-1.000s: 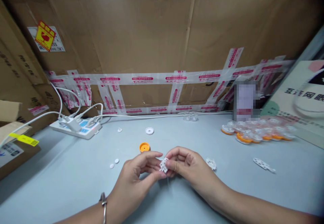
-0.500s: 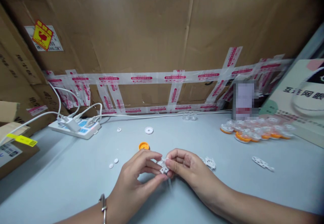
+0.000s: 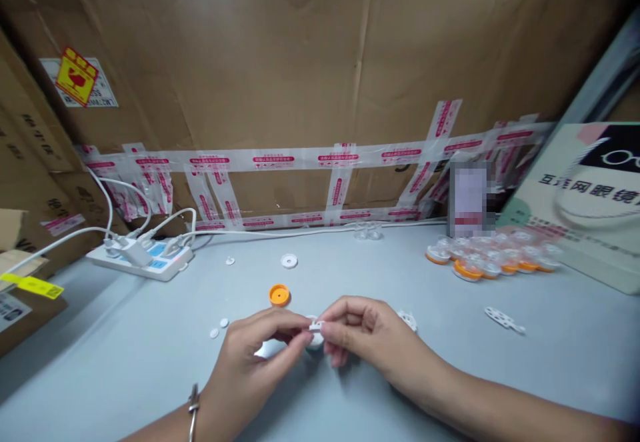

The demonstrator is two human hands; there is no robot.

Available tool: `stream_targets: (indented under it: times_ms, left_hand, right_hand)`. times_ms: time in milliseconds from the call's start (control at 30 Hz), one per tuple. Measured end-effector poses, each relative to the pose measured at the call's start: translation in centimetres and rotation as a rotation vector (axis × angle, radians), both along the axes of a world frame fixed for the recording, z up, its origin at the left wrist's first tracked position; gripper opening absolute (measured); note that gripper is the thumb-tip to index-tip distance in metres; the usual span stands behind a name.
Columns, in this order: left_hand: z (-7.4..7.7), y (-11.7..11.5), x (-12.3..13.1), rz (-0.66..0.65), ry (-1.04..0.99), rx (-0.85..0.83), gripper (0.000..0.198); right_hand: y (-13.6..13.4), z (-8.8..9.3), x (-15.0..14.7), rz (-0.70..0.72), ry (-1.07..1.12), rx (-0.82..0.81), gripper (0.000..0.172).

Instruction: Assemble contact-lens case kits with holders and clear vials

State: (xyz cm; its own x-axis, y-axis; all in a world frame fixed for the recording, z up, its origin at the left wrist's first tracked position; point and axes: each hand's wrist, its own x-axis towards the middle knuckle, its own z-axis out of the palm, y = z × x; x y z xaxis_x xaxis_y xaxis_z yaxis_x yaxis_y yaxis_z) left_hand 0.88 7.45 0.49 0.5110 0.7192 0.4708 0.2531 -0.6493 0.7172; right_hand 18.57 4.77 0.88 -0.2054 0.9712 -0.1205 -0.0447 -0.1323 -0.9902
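A small white plastic part (image 3: 315,328) is pinched between the fingertips of my left hand (image 3: 265,352) and my right hand (image 3: 363,329). Its rounded lower portion shows below the fingers, and the rest is partly covered. Just beyond my left hand lies an orange round cap (image 3: 279,295) with its hollow side up. Behind my right hand, a white openwork plastic piece (image 3: 408,321) is half hidden. Two small white discs (image 3: 219,328) rest left of my left hand.
A white ring (image 3: 289,261) and a tiny white piece (image 3: 230,261) lie farther back. On the right are a flat white perforated piece (image 3: 504,320) and a cluster of clear and orange round parts (image 3: 495,255). A power strip (image 3: 140,259) with cables stands left, before a large cardboard box (image 3: 280,82).
The white part has been turned between my fingers, from its flat, holed face to a narrower edge. Both hands stay together. The whole view has shifted slightly.
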Motion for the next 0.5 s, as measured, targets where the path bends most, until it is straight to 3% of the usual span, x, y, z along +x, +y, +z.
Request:
stream_targets:
  times_ms: [167, 233, 367, 500]
  left_hand:
    - [-0.3, 0.7, -0.2, 0.118, -0.086, -0.248, 0.008]
    - [-0.4, 0.9, -0.2, 0.119, -0.125, -0.312, 0.009]
    - [-0.5, 1.1, -0.1, 0.099, -0.143, -0.375, 0.01]
    - [-0.1, 0.9, 0.2, 0.113, -0.14, -0.431, 0.01]
  right_hand:
    - [1.6, 3.1, 5.7, -0.017, -0.53, 0.168, 0.026]
    - [2.0, 3.9, 8.2, 0.04, -0.743, 0.15, 0.024]
    - [2.2, 3.2, 9.9, 0.166, -0.96, 0.106, 0.029]
    - [2.1, 1.7, 8.7, 0.177, -0.908, 0.145, 0.008]
